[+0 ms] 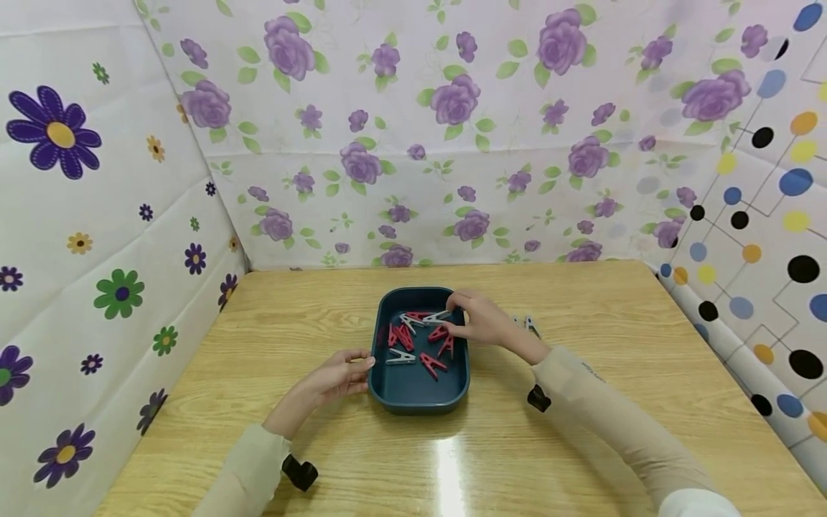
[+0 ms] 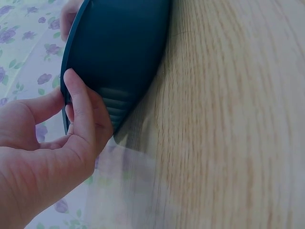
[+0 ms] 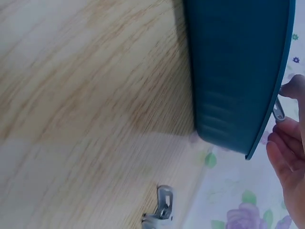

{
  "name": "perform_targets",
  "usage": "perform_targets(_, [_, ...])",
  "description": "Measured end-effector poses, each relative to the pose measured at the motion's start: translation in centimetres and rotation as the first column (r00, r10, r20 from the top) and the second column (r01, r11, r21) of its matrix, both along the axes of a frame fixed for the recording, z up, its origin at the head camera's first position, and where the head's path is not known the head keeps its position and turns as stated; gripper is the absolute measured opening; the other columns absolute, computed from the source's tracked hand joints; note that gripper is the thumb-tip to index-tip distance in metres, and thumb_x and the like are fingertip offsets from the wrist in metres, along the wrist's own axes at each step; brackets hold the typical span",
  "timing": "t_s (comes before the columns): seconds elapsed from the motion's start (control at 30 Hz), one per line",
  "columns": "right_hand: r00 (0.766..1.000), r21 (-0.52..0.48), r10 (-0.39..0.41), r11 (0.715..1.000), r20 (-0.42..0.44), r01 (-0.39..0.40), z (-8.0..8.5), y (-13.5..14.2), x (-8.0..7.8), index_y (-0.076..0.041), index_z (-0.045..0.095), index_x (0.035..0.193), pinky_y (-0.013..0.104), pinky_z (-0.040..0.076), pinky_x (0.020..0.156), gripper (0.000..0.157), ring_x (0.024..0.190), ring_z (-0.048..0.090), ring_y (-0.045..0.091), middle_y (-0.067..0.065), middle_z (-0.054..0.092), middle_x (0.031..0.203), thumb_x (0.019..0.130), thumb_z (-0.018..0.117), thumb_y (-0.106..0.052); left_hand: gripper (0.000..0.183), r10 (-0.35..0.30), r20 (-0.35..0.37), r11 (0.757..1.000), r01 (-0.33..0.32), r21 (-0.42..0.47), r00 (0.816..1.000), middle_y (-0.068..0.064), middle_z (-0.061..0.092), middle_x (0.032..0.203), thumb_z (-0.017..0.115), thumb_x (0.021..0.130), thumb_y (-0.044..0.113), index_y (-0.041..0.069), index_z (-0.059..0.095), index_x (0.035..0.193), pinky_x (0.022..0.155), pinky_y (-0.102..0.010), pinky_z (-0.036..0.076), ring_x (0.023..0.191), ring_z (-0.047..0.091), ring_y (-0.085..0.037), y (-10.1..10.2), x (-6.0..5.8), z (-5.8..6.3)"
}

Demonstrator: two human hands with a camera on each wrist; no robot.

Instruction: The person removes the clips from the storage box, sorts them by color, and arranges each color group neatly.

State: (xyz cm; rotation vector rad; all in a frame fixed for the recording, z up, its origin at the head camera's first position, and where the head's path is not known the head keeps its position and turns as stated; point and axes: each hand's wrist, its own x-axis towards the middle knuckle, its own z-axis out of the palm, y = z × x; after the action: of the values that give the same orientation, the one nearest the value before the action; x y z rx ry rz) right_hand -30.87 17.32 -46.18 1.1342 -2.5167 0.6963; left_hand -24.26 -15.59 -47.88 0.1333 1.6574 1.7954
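Beige sleeves (image 1: 601, 409) lie nearest the camera, running up from the lower left and lower right of the head frame, a black wrist mount (image 1: 299, 472) beside the left cuff. Dark teal tray (image 1: 413, 391) sits mid-frame on a wood-grain table (image 1: 291, 316). Loose inside, mostly toward its upper half: red clothespins (image 1: 432, 365) and white clothespins (image 1: 400, 357). At least one more grey-white clothespin (image 3: 163, 212) lies on the table outside, right of centre in the head frame, partly behind the right forearm.

Step in hand, as judged: handling a single pinched clothespin (image 1: 434, 318) at the tray's upper right. Going in or coming out, cannot tell. Best done with a light fingertip pinch; too firm a squeeze on the handles would likely spring the clip. Fingers should clear rim and neighbouring pins, whose legs could snag. Tray needs only gentle steadying; a hard push might slide it.

Pose: left hand (image 1: 342, 375) comes in from lower left, thumb at the rim, index finger bent against the outer wall, together pinching the tray's left side. Right hand (image 1: 483, 319) reaches over the right rim, thumb and forefinger clamped on the pin; remaining fingers bent below.
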Motion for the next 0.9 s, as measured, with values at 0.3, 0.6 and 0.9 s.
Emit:
perform_targets(0.3, [0.999,-0.098,-0.032,0.995,-0.031,0.029,-0.3,1.2,-0.1,-0.008,0.062,0.099,0.037,0.054,0.076,0.022,0.090,0.061,0.027,0.006,0.062,0.098,0.085,0.074,-0.022,0.012,-0.005,-0.006,1.000,0.005,-0.005,1.000,-0.001,0.059,0.088,0.053,0.101,0.018,0.008,0.047,0.106,0.069,-0.021,0.054,0.074,0.059,-0.007,-0.1,0.2,0.3])
perform_targets(0.6, [0.997,-0.151,-0.055,0.987,0.052,0.062,-0.8,2.0,-0.2,-0.009,0.063,0.101,0.044,0.054,0.075,0.023,0.092,0.061,0.031,0.007,0.062,0.100,0.086,0.073,-0.024,0.032,0.005,-0.003,1.000,-0.005,-0.009,1.000,-0.002,0.060,0.090,0.054,0.100,0.020,-0.001,0.041,0.120,0.068,-0.020,0.054,0.074,0.059,-0.007,0.1,0.1,0.1])
perform_targets(0.9, [0.990,-0.200,-0.125,0.971,0.060,0.134,-1.1,2.9,-0.4,-0.010,0.067,0.108,0.036,0.054,0.072,0.026,0.089,0.061,0.023,0.007,0.066,0.102,0.086,0.074,-0.023,0.034,-0.001,-0.006,1.000,0.001,-0.006,1.000,-0.002,0.061,0.091,0.053,0.101,0.019,-0.003,0.040,0.123,0.069,-0.020,0.054,0.075,0.060,-0.007,0.0,0.1,0.0])
